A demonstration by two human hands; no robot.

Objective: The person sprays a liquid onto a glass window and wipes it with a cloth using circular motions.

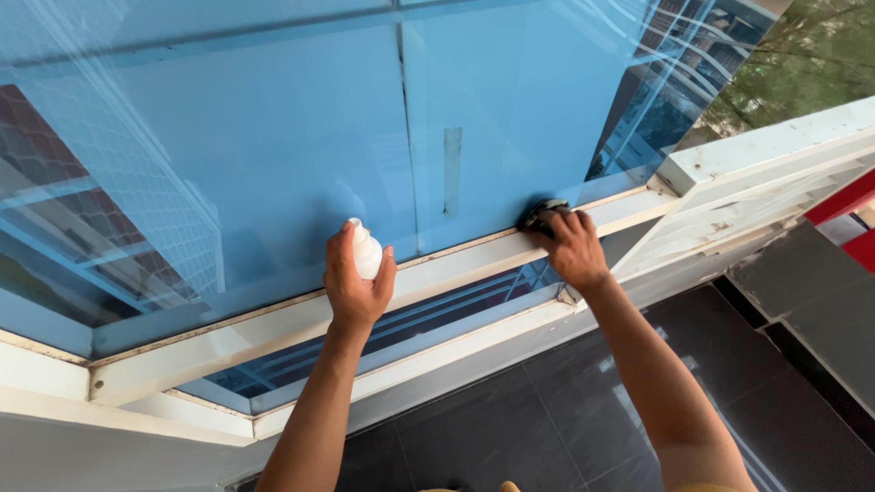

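My left hand [355, 287] grips a small white spray bottle [366, 248], held up against the lower edge of a blue-tinted window pane [273, 137]. My right hand [572, 248] presses a dark cloth [543, 213] onto the bottom of the glass where it meets the white window frame [273, 323]. Both arms reach up from the bottom of the view. The cloth is mostly hidden under my fingers.
A vertical strip of tape or residue [452, 170] marks the glass above the cloth. A white railing ledge [766, 146] runs off to the right. Dark floor tiles [547, 419] lie below, with a red edge [852, 205] at far right.
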